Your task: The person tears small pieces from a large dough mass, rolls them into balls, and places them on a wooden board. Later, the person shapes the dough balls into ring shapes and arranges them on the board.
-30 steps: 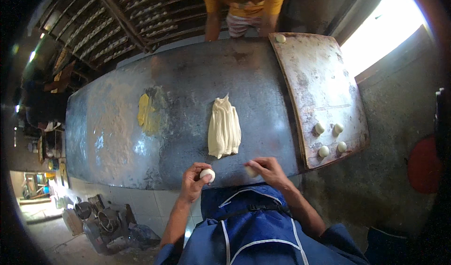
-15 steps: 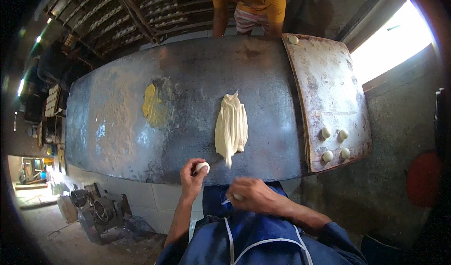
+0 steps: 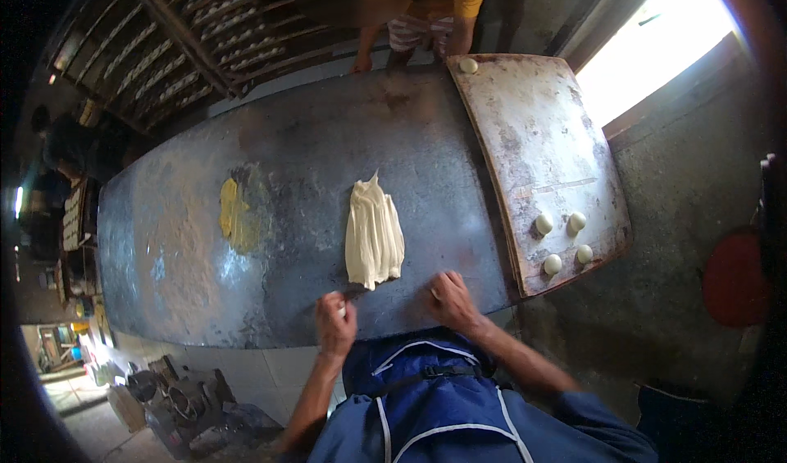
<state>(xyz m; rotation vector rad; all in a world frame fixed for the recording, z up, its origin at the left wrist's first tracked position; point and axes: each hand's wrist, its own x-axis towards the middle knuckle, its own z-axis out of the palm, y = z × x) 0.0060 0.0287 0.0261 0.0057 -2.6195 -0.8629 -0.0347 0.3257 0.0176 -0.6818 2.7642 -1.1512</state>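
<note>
The left hand (image 3: 334,322) is curled around a small dough ball (image 3: 342,310), mostly hidden, at the tabletop's (image 3: 307,135) near edge; the right hand (image 3: 454,302) is clenched around another ball (image 3: 434,293), barely seen. Between and beyond them, a dough slab (image 3: 374,233) is laid flat. Softness, stretch and easy tearing are likely: balls are best cupped lightly, the slab supported from beneath.

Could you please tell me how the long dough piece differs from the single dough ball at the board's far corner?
The long dough piece is elongated and ridged; the single dough ball is rounded. The long dough piece is larger than the single dough ball. The long dough piece lies on the dark table, the single dough ball on the board. Both are pale.
</note>
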